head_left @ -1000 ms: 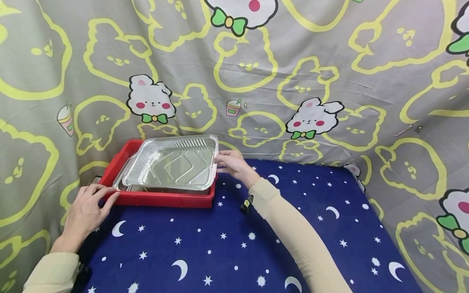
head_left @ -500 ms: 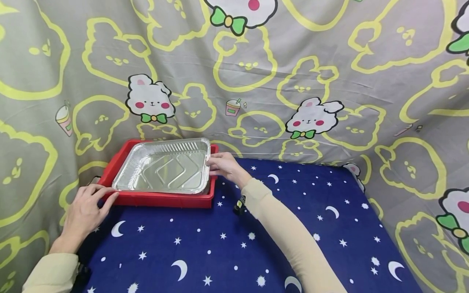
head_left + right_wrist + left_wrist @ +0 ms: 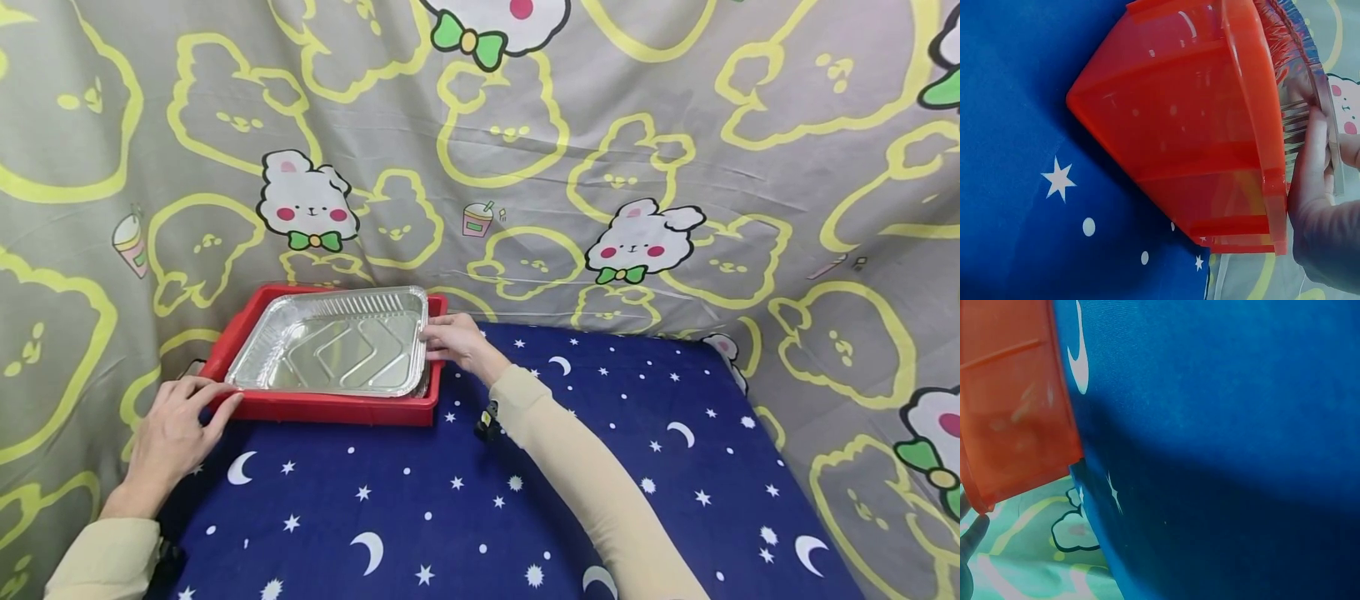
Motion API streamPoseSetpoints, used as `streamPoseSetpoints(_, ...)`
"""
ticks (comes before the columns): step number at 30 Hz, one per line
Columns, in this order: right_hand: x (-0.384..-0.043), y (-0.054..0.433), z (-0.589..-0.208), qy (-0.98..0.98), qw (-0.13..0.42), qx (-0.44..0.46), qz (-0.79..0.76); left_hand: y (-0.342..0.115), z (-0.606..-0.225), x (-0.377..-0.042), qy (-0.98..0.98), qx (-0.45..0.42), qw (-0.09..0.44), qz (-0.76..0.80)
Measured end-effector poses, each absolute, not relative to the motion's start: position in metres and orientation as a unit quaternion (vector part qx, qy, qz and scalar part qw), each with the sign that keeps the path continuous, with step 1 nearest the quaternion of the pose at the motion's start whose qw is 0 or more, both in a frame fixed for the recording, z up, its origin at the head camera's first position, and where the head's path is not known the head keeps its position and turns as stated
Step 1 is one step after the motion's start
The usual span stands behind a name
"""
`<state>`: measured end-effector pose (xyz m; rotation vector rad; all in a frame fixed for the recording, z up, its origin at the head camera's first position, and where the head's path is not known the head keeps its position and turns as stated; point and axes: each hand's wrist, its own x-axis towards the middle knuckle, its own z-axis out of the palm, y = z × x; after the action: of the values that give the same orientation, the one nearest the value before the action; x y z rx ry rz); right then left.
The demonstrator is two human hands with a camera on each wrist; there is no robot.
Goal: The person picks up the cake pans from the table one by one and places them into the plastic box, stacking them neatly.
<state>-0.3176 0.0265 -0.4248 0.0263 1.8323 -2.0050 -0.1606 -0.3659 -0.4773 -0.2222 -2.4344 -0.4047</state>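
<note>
A shiny rectangular foil pan (image 3: 345, 346) lies tilted in the mouth of a shallow red plastic bin (image 3: 337, 408), its right end higher than its left. My right hand (image 3: 459, 340) pinches the pan's right rim between thumb and fingers; the right wrist view shows those fingers (image 3: 1317, 140) beneath the rim, beside the bin's wall. Below the raised end, a strip of another foil edge (image 3: 424, 385) shows inside the bin. At the front left corner, my left hand (image 3: 176, 425) grips the bin's rim. In the left wrist view, a fingertip (image 3: 979, 528) meets that corner.
The bin stands on a dark blue cloth (image 3: 450, 533) with moons and stars, close to the back and left. A grey curtain (image 3: 525, 183) with yellow outlines and rabbits hangs behind and at both sides.
My right hand has lowered the foil pan and shifted it left into the bin, covering most of the foil beneath. My left hand has stayed at the bin's corner.
</note>
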Motion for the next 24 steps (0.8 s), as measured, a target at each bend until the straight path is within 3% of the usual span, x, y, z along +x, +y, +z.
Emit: streamPoseSetpoints(24, -0.3125, 0.0256, -0.4187, 0.705, 0.183, 0.007, -0.685, -0.3658, -0.4767, -0.1609, -0.93, -0.086, 0.326, -0.15)
